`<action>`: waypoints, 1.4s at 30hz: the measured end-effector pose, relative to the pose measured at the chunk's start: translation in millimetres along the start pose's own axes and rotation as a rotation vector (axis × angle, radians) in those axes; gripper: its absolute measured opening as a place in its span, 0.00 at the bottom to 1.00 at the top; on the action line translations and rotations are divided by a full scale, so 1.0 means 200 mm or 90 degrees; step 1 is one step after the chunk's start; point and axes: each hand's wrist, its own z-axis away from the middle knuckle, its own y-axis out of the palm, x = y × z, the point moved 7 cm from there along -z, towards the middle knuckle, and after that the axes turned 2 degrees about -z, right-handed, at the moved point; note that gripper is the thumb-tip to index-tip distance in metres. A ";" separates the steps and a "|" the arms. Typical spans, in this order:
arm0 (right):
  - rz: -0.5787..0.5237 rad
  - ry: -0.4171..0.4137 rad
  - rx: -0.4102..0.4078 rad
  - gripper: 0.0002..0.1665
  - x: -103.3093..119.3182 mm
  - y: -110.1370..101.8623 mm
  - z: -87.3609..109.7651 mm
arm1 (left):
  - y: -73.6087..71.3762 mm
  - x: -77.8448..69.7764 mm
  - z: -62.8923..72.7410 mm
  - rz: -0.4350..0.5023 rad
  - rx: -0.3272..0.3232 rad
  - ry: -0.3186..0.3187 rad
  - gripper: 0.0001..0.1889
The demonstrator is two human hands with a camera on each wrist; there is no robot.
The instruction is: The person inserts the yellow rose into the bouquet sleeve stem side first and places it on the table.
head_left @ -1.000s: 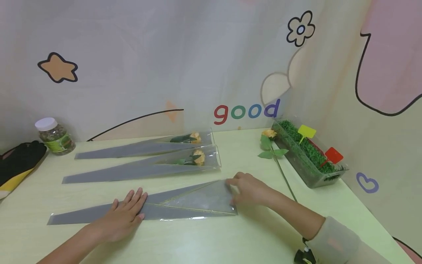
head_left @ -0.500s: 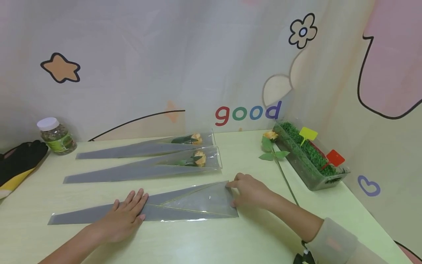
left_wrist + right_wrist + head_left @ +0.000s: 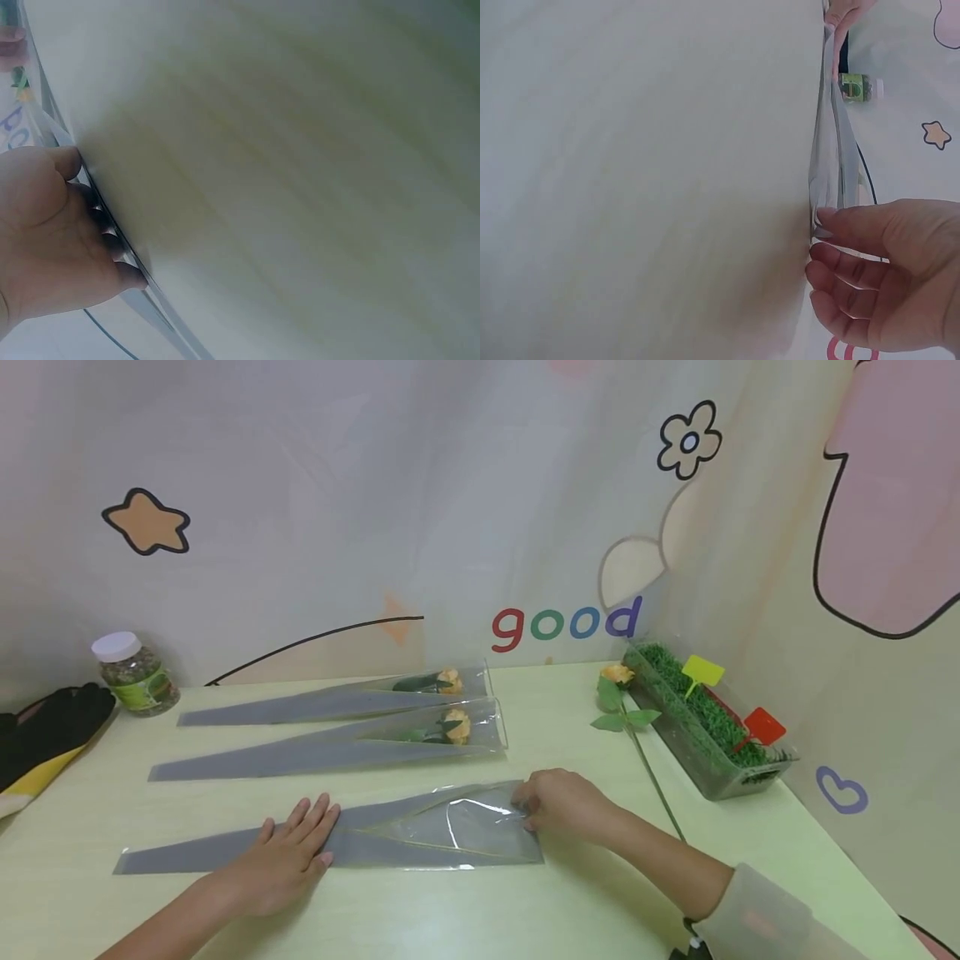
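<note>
A grey flower sleeve [image 3: 390, 839] with a clear, gold-edged window lies flat on the table, its wide end to the right. My left hand [image 3: 288, 860] rests on its middle with straight fingers, pressing it down. At the wide end my right hand [image 3: 566, 806] pinches the film's edge between thumb and index finger; the right wrist view shows this thumb [image 3: 855, 225] on the film. The clear window bulges up there with bright glare. Beyond it lie two similar sleeves, a nearer one [image 3: 277, 762] and a farther one [image 3: 285, 706], each with a peach rose inside.
A loose peach rose [image 3: 617, 674] with a long stem lies at the right, beside a clear box [image 3: 705, 768] of green turf with yellow and red tags. At the left stand a white-lidded jar [image 3: 138, 681] and a black and yellow item [image 3: 60, 731]. A curtain backs the table.
The sleeve's wide end has gone from flat to bulging as my right hand lifts its upper film. My left hand stays in place. The whole view has shifted slightly.
</note>
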 end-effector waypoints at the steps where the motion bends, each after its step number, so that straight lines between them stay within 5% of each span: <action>1: -0.007 -0.001 -0.005 0.14 0.00 0.00 0.00 | 0.00 0.00 0.00 -0.001 0.002 -0.002 0.32; 14: -0.048 -0.055 -0.041 0.07 -0.02 -0.05 0.02 | 0.02 -0.02 -0.01 -0.007 0.018 -0.007 0.31; 21: -0.194 0.029 -0.065 0.16 -0.04 -0.08 0.00 | 0.01 -0.02 0.00 -0.017 0.014 -0.007 0.31; 34: -0.337 0.102 -0.150 0.25 -0.08 -0.12 0.00 | 0.03 0.03 -0.03 -0.020 0.007 0.000 0.33; 42: -0.504 0.136 -0.156 0.32 -0.09 -0.10 0.00 | 0.01 0.00 -0.01 -0.035 -0.001 -0.002 0.31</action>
